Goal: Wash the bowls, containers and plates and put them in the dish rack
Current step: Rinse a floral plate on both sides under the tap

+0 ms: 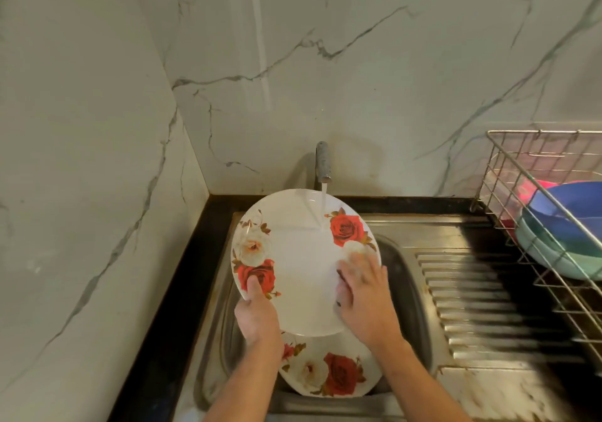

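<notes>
plate two, a white rose-print plate (pixel 329 374), lies near in the steel sink basin (pixel 407 291), still to wash. above it left hand (pixel 257 317) grips the near-left rim of the white oval rose-patterned plate (pixel 303 258); right hand (pixel 365 294) flat on its face, rubbing. tap water (pixel 323 206) hits the far edge. wire dish rack (pixel 537 213) lies far right, right hand nearer.

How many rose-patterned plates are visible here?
2: one plate held under the tap's stream over the sink, another plate lying in the basin beneath it. More may be hidden underneath.
</notes>
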